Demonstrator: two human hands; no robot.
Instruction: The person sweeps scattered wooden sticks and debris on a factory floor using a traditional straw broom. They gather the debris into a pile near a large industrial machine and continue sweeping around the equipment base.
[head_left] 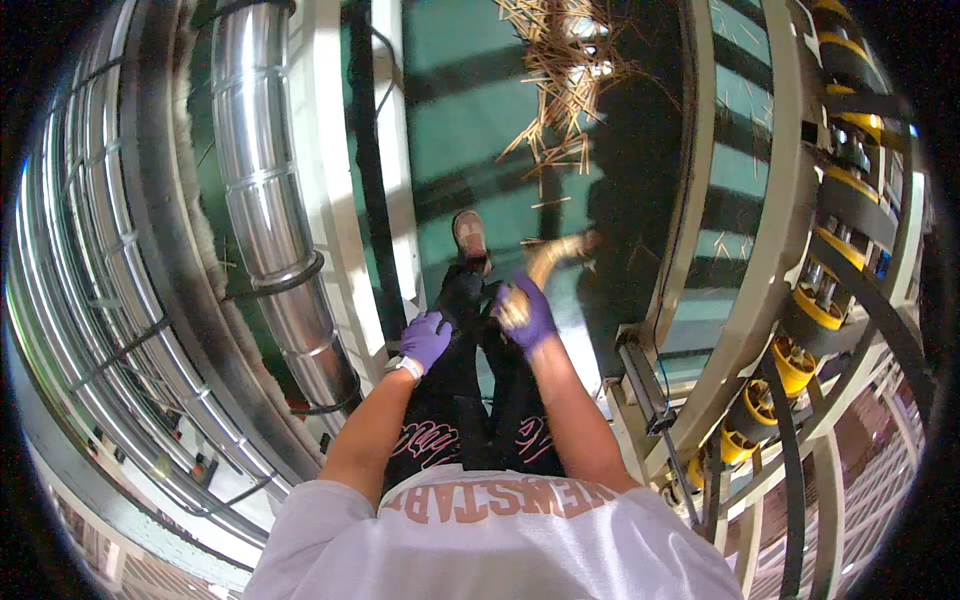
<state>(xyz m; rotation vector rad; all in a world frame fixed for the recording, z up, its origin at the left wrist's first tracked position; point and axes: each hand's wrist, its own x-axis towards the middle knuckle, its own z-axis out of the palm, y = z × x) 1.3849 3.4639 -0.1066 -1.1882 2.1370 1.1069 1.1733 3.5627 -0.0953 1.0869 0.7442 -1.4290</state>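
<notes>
My right hand [528,318], in a purple glove, is closed round one end of a tan, elongated bundle [553,262]. The bundle reaches forward and to the right above the floor; blur hides what it is made of. My left hand [427,340], also gloved in purple, lies on my dark trouser leg near the knee, its fingers laid out and holding nothing. Ahead, a heap of thin wooden sticks [562,90] lies scattered on the green floor [445,130]. A few loose sticks [550,203] lie nearer to my right hand.
Shiny metal rollers [262,140] run along the left, beside a pale frame post [335,180]. To the right are a beige machine frame [690,250] and a row of yellow wheels [793,365] with black belts [870,280]. My shoe [469,233] stands ahead on the floor.
</notes>
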